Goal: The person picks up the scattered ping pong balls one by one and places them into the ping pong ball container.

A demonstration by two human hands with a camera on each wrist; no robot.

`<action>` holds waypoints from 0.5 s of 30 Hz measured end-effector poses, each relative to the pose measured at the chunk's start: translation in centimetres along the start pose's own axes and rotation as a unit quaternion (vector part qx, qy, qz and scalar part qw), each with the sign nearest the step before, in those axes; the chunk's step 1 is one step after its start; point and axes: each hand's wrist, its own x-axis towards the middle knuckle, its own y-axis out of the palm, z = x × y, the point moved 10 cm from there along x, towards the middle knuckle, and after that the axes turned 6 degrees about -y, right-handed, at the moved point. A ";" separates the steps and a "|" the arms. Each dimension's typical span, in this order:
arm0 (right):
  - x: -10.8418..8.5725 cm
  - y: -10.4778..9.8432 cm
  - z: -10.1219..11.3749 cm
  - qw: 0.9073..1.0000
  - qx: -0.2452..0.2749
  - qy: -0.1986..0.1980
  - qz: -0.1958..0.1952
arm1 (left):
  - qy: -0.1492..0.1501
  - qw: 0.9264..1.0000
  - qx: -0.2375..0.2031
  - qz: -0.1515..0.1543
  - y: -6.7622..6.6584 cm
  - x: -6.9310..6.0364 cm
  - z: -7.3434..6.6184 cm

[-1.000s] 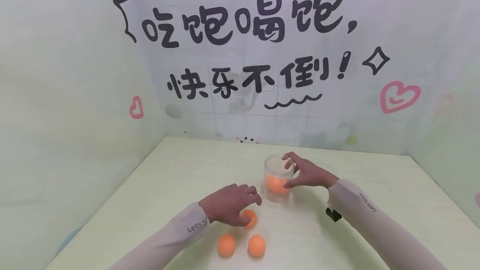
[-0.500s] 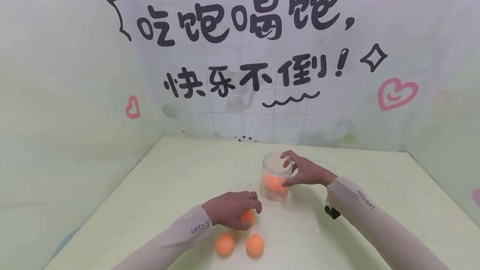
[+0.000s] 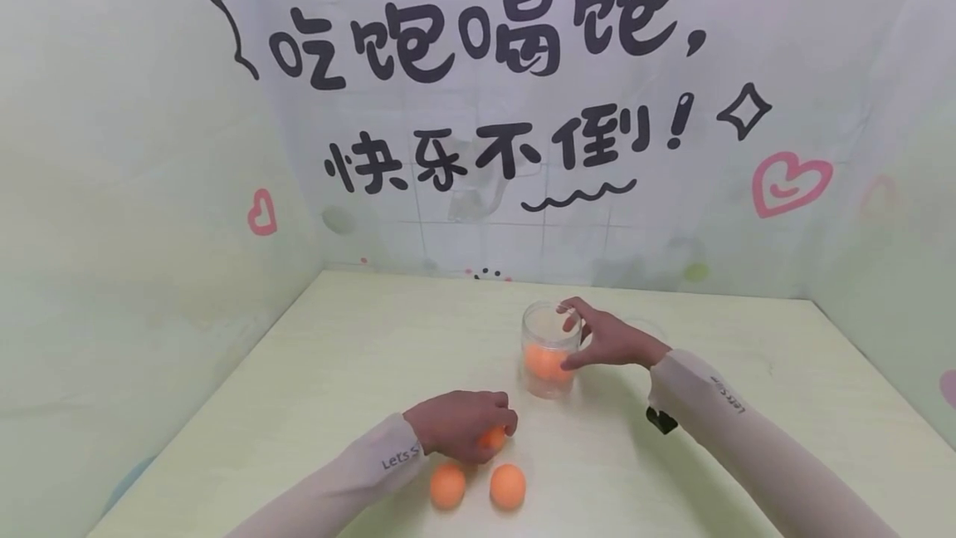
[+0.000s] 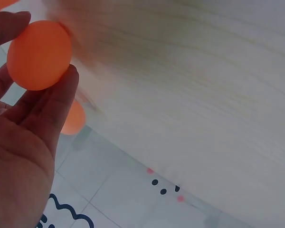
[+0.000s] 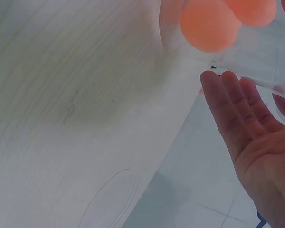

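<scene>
In the head view my left hand [image 3: 457, 423] pinches an orange ping-pong ball [image 3: 494, 437] near the middle of the table. The left wrist view shows that ball [image 4: 40, 54] between thumb and fingertips. Two more orange balls [image 3: 447, 486] [image 3: 508, 486] lie on the tabletop just in front of it. Farther back a clear jar [image 3: 548, 324] stands upright with its top uncovered and orange balls [image 3: 541, 361] inside. My right hand [image 3: 616, 341] holds the jar from its right side, thumb at the near wall and fingers at the far side.
A clear round disc, perhaps a lid [image 5: 109, 202], lies flat on the pale wooden table [image 3: 388, 330] behind my right wrist. A printed fabric wall [image 3: 478, 247] with dark lettering rises at the table's back edge, and others stand on both sides.
My left hand has lowered slightly onto the ball behind the two others, and its fingers have closed round it. The right hand has stayed at the jar. The head view has shifted a little.
</scene>
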 end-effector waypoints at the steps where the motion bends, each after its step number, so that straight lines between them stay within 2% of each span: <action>1: 0.0 0.0 0.0 1.000 -0.001 -0.001 0.000 | 0.000 1.000 0.002 -0.001 -0.1 0.0 0.0; 7: 0.1 0.0 0.0 1.000 -0.008 -0.001 0.002 | -0.005 1.000 0.001 -0.004 -0.5 -0.1 0.1; 15: 0.0 0.0 0.2 1.000 -0.005 -0.002 0.000 | -0.008 1.000 -0.014 -0.002 -0.4 -0.2 0.4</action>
